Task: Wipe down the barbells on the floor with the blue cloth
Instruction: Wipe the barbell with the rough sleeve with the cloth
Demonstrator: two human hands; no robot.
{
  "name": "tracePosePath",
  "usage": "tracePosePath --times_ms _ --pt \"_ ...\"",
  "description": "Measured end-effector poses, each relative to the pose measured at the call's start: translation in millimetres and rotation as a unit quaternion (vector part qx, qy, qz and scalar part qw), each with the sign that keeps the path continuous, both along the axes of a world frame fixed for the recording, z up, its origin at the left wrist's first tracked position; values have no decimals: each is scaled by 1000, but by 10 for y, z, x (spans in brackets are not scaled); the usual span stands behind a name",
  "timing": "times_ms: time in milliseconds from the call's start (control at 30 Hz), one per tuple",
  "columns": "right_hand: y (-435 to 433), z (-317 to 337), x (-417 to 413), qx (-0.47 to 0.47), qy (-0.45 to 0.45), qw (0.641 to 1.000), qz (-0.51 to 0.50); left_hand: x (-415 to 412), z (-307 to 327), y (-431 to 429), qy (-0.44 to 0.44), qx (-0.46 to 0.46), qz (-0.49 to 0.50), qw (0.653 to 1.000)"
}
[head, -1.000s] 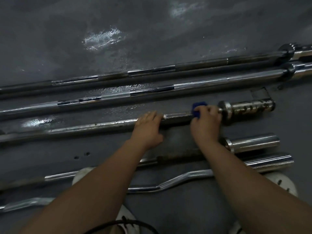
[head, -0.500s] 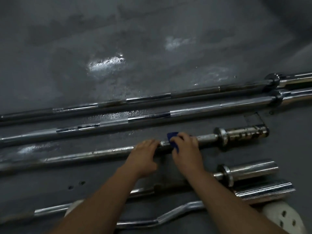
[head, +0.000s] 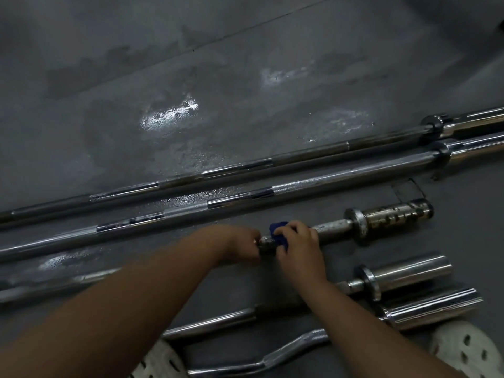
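Several barbells lie side by side on the dark floor. The third one back is a rusty barbell [head: 332, 227] with a corroded sleeve at its right end. My right hand [head: 298, 246] grips its shaft through the blue cloth [head: 278, 231], which is wrapped round the bar just left of the collar. My left hand [head: 237, 245] holds the same shaft right beside it, fingers curled over the bar, almost touching the cloth. Both forearms reach in from the bottom of the view and hide parts of the nearer bars.
Two long bars [head: 300, 184] lie farther back, running off both edges. Nearer me lie a chrome-sleeved bar [head: 409, 271], another sleeve [head: 433, 309] and a curl bar [head: 272, 358]. White perforated shoes [head: 469, 353] show at the bottom. The floor [head: 169, 115] has wet shiny patches.
My right hand slid the blue cloth leftward along the rusty bar, from beside the collar toward my left hand. The view tilted, so the bars sit lower.
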State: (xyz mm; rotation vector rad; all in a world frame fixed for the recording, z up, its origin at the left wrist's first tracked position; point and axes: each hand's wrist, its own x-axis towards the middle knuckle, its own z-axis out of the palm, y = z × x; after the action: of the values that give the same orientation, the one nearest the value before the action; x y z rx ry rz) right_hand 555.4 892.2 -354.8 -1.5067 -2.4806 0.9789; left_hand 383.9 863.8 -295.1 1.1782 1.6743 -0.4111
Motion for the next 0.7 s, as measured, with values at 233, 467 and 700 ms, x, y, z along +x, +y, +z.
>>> tracePosePath --times_ms 233,467,700 --pt "23 -17 48 21 16 999 26 385 -234 -273 61 113 178 976" --pt "30 -79 106 61 32 989 -133 467 -443 -664 136 271 71 950" --pt "155 -70 159 93 -9 991 91 471 -550 -810 159 257 25 953"
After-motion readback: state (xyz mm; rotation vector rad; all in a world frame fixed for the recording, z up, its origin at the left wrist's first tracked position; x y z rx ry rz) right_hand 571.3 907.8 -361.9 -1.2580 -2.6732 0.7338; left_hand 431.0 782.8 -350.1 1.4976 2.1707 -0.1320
